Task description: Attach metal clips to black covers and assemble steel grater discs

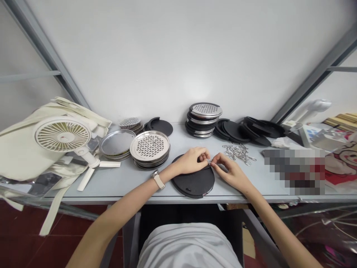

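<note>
Fingers of the left hand (194,160) and right hand (229,169) pinch a thin wire clip (210,161), just right of the frame's middle, by the black disc (193,182). If one pinch is loose, the clip could slip and drop.

Round black disc (192,183), lying flat, metal clip (210,161) near rim

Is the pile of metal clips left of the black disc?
No, the metal clips lie right of the black disc, just beyond the right hand.
</note>
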`<act>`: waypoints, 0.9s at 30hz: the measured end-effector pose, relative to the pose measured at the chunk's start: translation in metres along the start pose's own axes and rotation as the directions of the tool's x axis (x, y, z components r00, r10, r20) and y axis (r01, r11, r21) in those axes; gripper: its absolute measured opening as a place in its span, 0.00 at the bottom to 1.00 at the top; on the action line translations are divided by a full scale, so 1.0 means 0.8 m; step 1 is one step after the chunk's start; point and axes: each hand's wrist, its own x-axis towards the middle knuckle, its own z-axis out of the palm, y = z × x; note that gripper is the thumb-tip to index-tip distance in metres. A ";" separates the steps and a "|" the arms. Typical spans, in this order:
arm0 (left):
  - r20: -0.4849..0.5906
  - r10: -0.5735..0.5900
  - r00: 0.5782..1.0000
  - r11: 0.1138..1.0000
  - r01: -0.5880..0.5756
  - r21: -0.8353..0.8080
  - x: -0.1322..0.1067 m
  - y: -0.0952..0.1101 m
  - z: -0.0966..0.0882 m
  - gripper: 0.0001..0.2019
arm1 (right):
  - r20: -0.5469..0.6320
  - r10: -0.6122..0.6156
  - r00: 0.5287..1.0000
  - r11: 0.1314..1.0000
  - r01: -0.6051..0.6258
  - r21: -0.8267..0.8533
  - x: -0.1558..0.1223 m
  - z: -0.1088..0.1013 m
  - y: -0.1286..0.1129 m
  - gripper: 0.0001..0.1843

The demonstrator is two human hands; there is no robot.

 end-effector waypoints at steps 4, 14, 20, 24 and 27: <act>-0.023 -0.122 0.992 0.987 0.124 0.101 -0.018 0.025 -0.006 0.11 | -0.007 0.040 0.999 0.999 -0.040 -0.002 0.002 0.001 0.001 0.11; -0.186 -0.361 0.914 0.919 0.383 0.097 -0.063 0.057 0.015 0.15 | 0.085 0.121 0.989 0.991 -0.125 0.047 0.004 -0.004 -0.009 0.12; -0.096 -0.422 0.902 0.886 0.432 0.169 -0.042 0.056 0.013 0.13 | 0.150 0.166 0.975 0.983 -0.176 0.056 0.009 -0.007 -0.011 0.12; -0.047 -0.436 0.899 0.885 0.437 0.158 -0.034 0.046 0.014 0.17 | 0.181 0.191 0.965 0.977 -0.204 0.054 0.010 -0.008 -0.008 0.13; -0.015 -0.431 0.902 0.893 0.429 0.137 -0.030 0.037 0.013 0.23 | 0.200 0.196 0.960 0.975 -0.213 0.065 0.011 -0.008 -0.005 0.13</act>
